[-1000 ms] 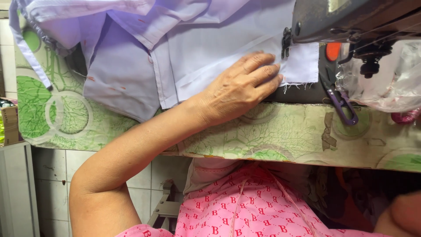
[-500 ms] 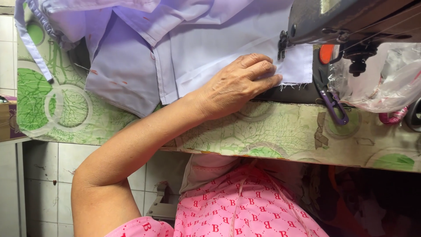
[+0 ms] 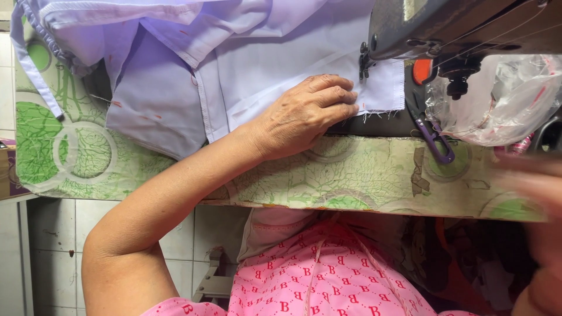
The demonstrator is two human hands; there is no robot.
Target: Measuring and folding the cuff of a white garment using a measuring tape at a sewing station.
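right hand (image 3: 535,234) blurred at near right edge, grip not discernible | left hand (image 3: 304,114) flat, fingers spread open, pressing white cloth (image 3: 275,70) onto surface (image 3: 351,175) with green-patterned cover | cloth edge lying under needle of sewing machine (image 3: 456,26) just beyond fingertips | purple-handled scissors (image 3: 433,137), clear plastic bag (image 3: 497,99) at right

The pale lilac-white cotton garment (image 3: 263,70) under my left hand (image 3: 304,114) lies on a cream table covering with green circles (image 3: 64,146). My clothing is pink with a red letter print (image 3: 328,281); the scissors have purple handles (image 3: 436,146).
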